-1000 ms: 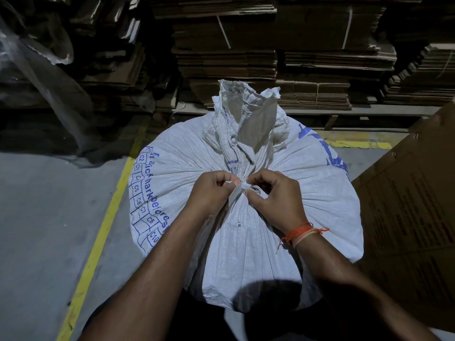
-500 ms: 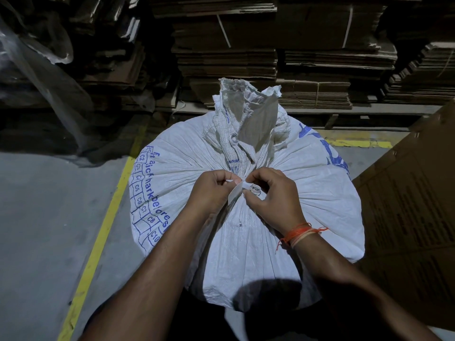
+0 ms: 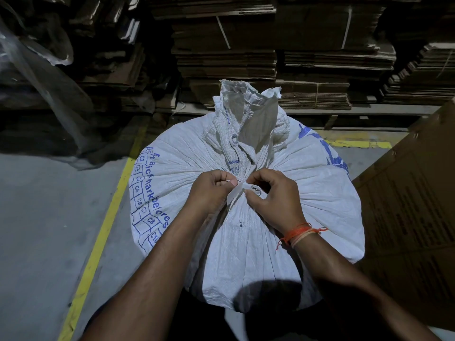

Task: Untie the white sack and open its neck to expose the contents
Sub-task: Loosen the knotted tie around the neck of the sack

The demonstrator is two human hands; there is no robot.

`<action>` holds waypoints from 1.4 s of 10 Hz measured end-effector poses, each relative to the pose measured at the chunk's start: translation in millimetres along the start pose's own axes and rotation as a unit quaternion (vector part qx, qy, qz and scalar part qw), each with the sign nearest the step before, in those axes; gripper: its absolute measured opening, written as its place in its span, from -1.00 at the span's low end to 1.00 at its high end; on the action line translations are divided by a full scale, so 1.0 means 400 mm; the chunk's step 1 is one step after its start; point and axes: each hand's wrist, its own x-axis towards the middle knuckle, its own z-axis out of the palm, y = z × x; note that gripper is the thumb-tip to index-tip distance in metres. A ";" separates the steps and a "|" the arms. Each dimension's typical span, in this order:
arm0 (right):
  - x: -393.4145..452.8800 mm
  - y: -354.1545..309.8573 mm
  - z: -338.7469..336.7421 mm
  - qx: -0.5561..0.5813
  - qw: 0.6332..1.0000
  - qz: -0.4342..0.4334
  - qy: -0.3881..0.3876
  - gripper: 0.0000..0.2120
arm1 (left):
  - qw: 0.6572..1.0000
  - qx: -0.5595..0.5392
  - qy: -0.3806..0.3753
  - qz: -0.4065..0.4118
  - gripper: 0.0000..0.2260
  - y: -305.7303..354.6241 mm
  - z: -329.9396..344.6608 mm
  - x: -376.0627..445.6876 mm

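A big white woven sack (image 3: 307, 200) with blue print stands on the floor in front of me. Its gathered neck (image 3: 246, 119) sticks up, crumpled and bunched above the tie. A white strip tie (image 3: 237, 190) binds the neck at its base. My left hand (image 3: 209, 190) pinches the strip from the left with fingers closed. From the right, my right hand (image 3: 273, 195) pinches the same knot; an orange thread circles its wrist. The contents stay hidden.
Stacks of flattened cardboard (image 3: 226, 52) fill the shelving behind the sack. A large brown carton (image 3: 413, 198) leans close on the right. Clear plastic sheeting (image 3: 41, 70) hangs at the left. A yellow floor line (image 3: 103, 222) runs past the sack's left side on grey concrete.
Both hands stay at the knot with small finger shifts; the white strip end between them has shifted slightly. The sack has not moved.
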 end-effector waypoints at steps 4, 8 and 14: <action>0.000 -0.001 -0.001 0.004 1.000 -0.003 0.003 -0.89 | 1.000 -0.022 -0.006 0.000 -0.97 0.004 0.003 -0.009; 0.000 0.002 0.000 0.007 1.000 -0.001 -0.002 -0.90 | 0.999 -0.034 0.002 -0.011 -0.91 0.005 0.009 -0.015; -0.002 -0.001 -0.002 0.016 1.000 0.005 0.000 -0.89 | 1.000 -0.022 -0.003 -0.004 -0.90 -0.004 0.016 -0.008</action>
